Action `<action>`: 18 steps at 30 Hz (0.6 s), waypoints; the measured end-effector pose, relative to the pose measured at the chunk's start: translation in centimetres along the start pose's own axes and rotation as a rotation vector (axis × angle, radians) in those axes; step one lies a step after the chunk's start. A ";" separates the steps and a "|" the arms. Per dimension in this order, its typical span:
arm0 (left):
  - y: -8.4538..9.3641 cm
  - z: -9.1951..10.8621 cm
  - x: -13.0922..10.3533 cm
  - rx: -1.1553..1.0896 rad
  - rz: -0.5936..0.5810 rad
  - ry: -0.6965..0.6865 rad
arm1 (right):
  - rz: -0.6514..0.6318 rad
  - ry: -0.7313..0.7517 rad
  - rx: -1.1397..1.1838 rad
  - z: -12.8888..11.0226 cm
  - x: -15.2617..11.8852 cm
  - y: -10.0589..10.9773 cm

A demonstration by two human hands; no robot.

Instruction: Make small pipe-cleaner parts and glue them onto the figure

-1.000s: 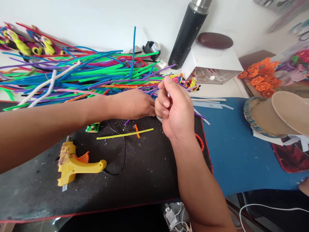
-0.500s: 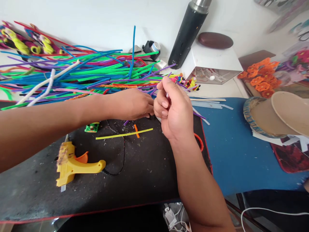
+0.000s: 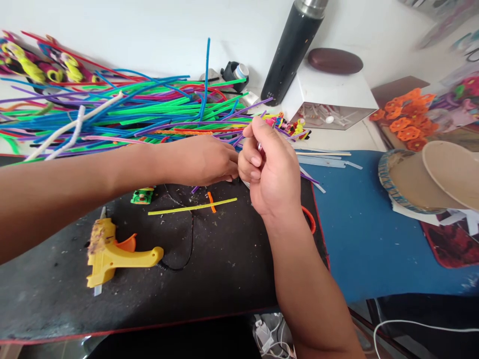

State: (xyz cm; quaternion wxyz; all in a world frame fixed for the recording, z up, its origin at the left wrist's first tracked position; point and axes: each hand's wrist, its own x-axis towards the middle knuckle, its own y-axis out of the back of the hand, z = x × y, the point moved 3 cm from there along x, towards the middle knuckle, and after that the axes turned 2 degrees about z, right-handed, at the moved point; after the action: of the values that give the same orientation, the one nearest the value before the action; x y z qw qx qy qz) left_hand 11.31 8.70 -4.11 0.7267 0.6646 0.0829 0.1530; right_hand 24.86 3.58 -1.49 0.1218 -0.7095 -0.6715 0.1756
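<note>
My left hand (image 3: 209, 159) reaches in from the left with its back up and its fingers bent down. Its fingertips meet my right hand (image 3: 272, 169), which is curled closed, thumb laid against the bent index finger. Whatever lies between the fingers of either hand is hidden. Below them on the black mat are a yellow pipe cleaner (image 3: 179, 209) and a short orange pipe cleaner (image 3: 212, 202) crossing it. A small green piece with a face-like front (image 3: 142, 196) rests under my left forearm. Nearer to me lies a yellow glue gun (image 3: 112, 254) on its side.
Behind my hands spreads a heap of coloured pipe cleaners (image 3: 149, 112). A black thermos (image 3: 290, 55) stands by a white box (image 3: 337, 94) with a brown case (image 3: 335, 61) on it. Right are orange flowers (image 3: 406, 119), a blue mat (image 3: 359, 224) and a tan bowl-like object (image 3: 404, 184).
</note>
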 end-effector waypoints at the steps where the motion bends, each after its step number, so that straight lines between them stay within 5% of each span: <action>1: 0.0 0.1 0.0 -0.006 -0.034 -0.023 | -0.003 0.002 -0.003 0.0 0.0 0.0; 7: -0.3 0.3 0.3 0.026 -0.130 -0.080 | -0.006 0.004 -0.010 0.1 0.0 0.1; 18: -1.0 0.1 1.0 0.031 -0.089 -0.079 | 0.021 -0.054 0.027 -0.2 -0.1 -0.1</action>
State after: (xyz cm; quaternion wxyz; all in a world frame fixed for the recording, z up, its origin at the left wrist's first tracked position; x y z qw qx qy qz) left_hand 12.40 8.82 -5.01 0.7250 0.6770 0.0861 0.0928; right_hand 24.81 3.48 -1.25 0.1111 -0.7097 -0.6649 0.2050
